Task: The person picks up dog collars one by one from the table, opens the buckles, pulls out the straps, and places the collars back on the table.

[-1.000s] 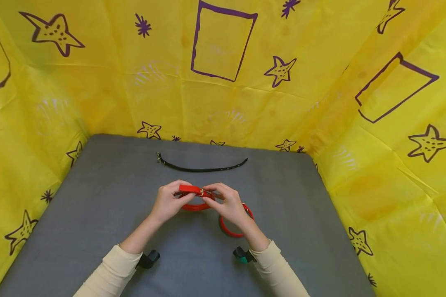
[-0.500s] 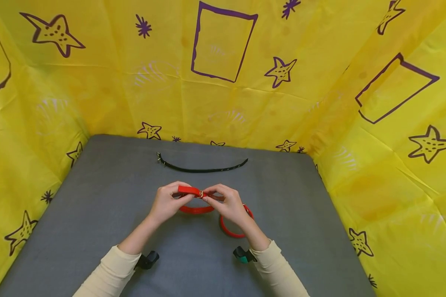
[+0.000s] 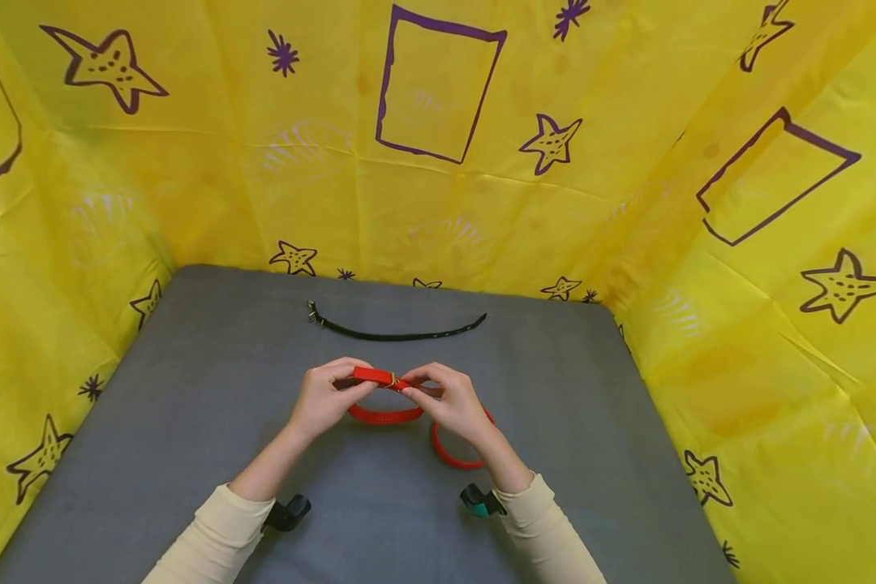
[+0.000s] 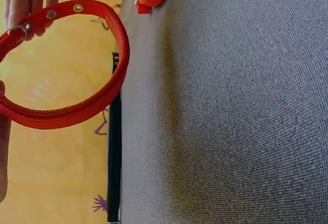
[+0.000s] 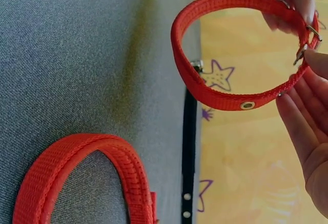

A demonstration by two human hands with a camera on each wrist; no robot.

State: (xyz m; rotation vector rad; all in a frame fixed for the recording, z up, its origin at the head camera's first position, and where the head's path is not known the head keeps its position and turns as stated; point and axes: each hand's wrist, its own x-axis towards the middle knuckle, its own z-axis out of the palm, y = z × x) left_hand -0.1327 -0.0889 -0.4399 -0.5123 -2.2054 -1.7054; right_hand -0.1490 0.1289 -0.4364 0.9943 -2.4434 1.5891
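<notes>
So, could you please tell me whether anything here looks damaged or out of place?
Nothing stands out: the held red collar shows no damage, the other red collar rests looped, and the black collar lies beyond them.

The left hand (image 3: 326, 399) and right hand (image 3: 448, 403) pinched a red collar (image 3: 383, 417) between them over a grey table (image 3: 555, 381). Its metal buckle (image 3: 394, 380) sat between the fingertips, perhaps partly threaded, though it was too small to be sure, and the loop hung below. A second red collar (image 3: 456, 461) lay partly behind the right wrist. Beyond the hands, a black strap (image 3: 401, 337) curved shallowly, near yellow cloth (image 3: 438, 207) bearing purple stars.
</notes>
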